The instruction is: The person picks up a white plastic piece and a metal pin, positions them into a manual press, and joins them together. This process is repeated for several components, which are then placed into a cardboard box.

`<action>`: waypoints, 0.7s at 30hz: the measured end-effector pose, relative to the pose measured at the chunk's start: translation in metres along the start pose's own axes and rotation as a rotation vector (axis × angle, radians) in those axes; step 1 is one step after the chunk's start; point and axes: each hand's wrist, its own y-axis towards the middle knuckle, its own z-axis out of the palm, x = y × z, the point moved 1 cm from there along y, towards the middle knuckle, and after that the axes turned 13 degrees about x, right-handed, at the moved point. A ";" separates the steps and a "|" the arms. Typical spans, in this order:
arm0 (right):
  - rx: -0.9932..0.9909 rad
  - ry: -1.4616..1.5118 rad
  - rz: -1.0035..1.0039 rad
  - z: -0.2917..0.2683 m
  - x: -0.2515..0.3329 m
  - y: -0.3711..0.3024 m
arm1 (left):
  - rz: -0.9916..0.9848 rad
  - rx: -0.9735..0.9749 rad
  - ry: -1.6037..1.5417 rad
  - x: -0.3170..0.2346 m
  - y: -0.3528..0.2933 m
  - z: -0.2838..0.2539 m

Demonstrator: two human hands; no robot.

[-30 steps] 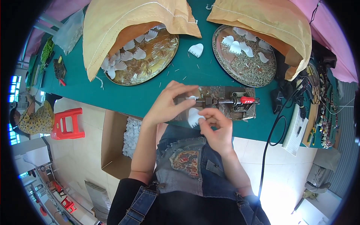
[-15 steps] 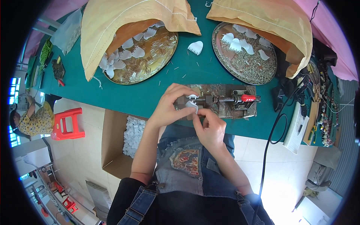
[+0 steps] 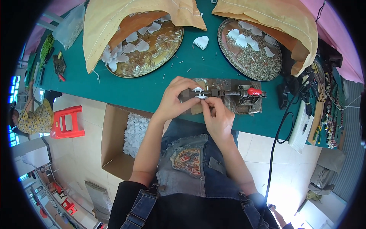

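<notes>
Two white toothed halves of a claw hair clip meet at the left end of a metal toggle-clamp jig point(image 3: 244, 105). My left hand point(image 3: 174, 98) curls round them, index finger at the far clip half point(image 3: 197, 89) and thumb by the near clip half point(image 3: 201, 97). My right hand point(image 3: 219, 116) pinches the near half from below with thumb and index finger. The clamp's red handle point(image 3: 254, 91) points right, touched by neither hand. The small parts between the two halves are too fine to make out.
Beyond the jig, a round tray of thin metal pins point(image 3: 152, 63) and another of tiny springs point(image 3: 251, 68) hold white clip halves, partly under brown paper sacks point(image 3: 114, 19). A loose clip half point(image 3: 201, 42) lies between. A cardboard box point(image 3: 114, 141) of white pieces stands left of my lap.
The near clip half, tilted and apart before, now sits level against the far half. My right hand has moved slightly up and right with it. My left hand stays around the pieces.
</notes>
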 end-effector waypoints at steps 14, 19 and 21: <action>0.041 -0.285 -0.363 -0.023 0.012 0.036 | 0.013 -0.044 -0.026 -0.005 0.001 0.000; 0.005 -0.277 -0.350 -0.012 0.004 0.032 | 0.063 -0.088 0.041 0.003 0.000 0.004; -0.002 -0.300 -0.341 -0.012 0.004 0.032 | 0.094 -0.087 0.023 0.001 0.002 0.003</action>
